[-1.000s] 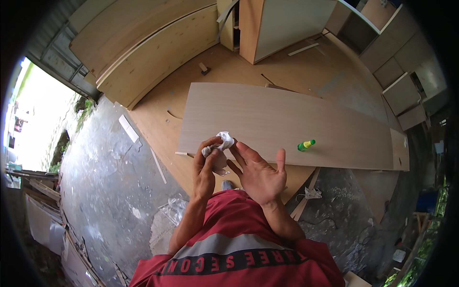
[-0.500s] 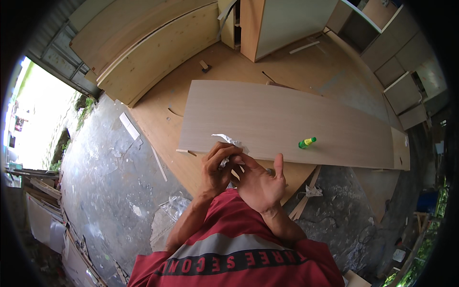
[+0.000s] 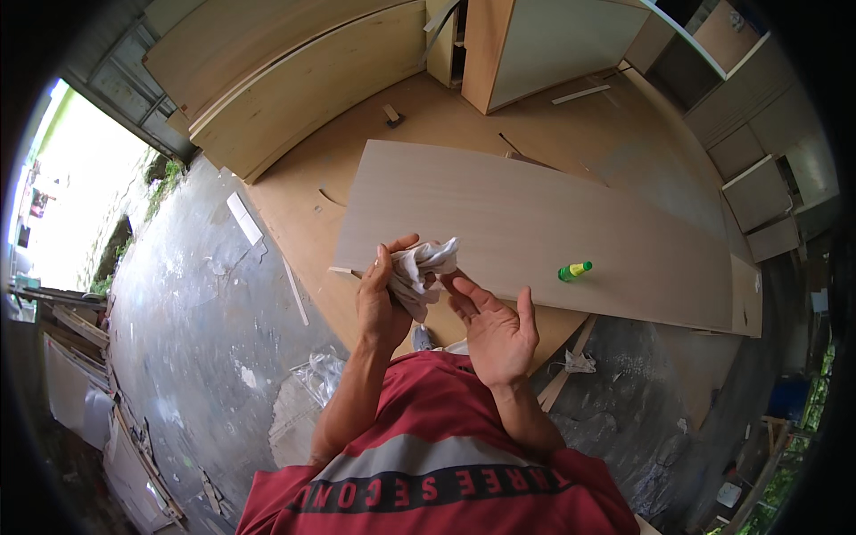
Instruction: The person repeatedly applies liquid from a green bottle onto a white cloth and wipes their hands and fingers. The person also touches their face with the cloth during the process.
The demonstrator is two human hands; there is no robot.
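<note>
A crumpled white cloth (image 3: 421, 272) is bunched in my left hand (image 3: 378, 308), whose fingers and thumb close round it. Beside it, my right hand (image 3: 501, 337) is open, palm up, with the thumb spread away. Its fingertips reach the right edge of the cloth; whether they touch it I cannot tell. Both hands are over the near edge of a long pale wood-grain panel (image 3: 499, 218). A small green and yellow bottle (image 3: 574, 271) is on that panel, to the right of my hands.
The panel rests on a larger brown sheet (image 3: 428, 116). Tall wooden boards (image 3: 312, 98) stand at the back left, and a cabinet piece (image 3: 553, 53) at the back. Crumpled clear plastic (image 3: 321, 376) is on the grey floor (image 3: 178, 339), and wood strips (image 3: 571, 361) lie at right.
The cloth has opened out and come up into fuller view in my left hand. My right hand's fingers have drawn away from the left hand. The whole view has shifted slightly.
</note>
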